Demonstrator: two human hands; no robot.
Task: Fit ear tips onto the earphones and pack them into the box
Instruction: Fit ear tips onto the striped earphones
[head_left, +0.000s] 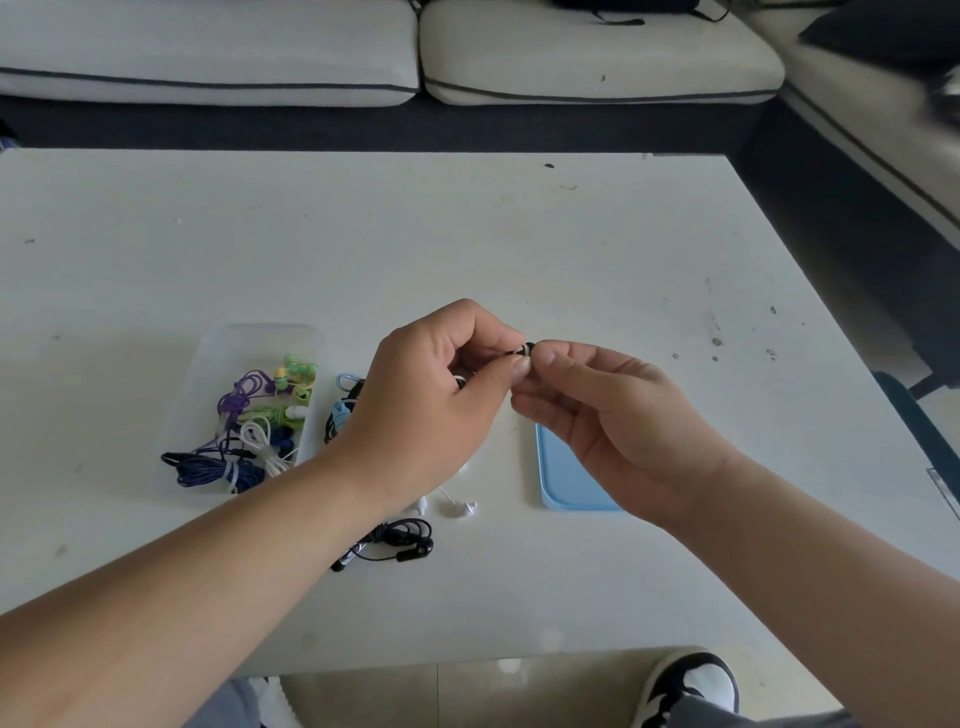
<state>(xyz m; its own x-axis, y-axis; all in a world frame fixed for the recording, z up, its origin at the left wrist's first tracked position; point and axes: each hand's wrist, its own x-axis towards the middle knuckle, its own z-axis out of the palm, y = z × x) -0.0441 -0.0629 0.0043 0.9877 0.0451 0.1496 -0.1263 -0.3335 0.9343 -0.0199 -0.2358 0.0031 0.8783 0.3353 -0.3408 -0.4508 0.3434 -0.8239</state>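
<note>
Your hands meet above the middle of the white table (467, 234), and the thing you are working on sits right between them. Your left hand (436, 395) pinches a small black earbud (525, 349) between thumb and forefinger. Its other fingers are curled in behind the back of the hand, so you cannot tell how they lie. Your right hand (613, 415) comes in from 3 o'clock and pinches the same earbud from the other side, thumb on top and forefinger under it. Its remaining fingers are loosely curled below. A pale ring shows on the earbud, but it is too small to tell whether that is an ear tip or whether it is seated.

At 9 o'clock from your hands the clear plastic box (244, 348) lies on the table. It holds bundled coloured earphones (270, 415) in purple, green, white and navy. Just beside the box, partly hidden by your left hand, is a light blue and black tangle of cord (340, 410).

At 6 o'clock, under your left wrist, white earphones (460, 506) lie loose, with black earphones (400, 543) nearer to you. At 4 o'clock the blue lid (566, 483) lies flat, half covered by your right hand.

A pale sofa (571, 52) runs along 12 o'clock, and a black-and-white shoe (691, 686) shows at 5 o'clock, off the table's near edge.
</note>
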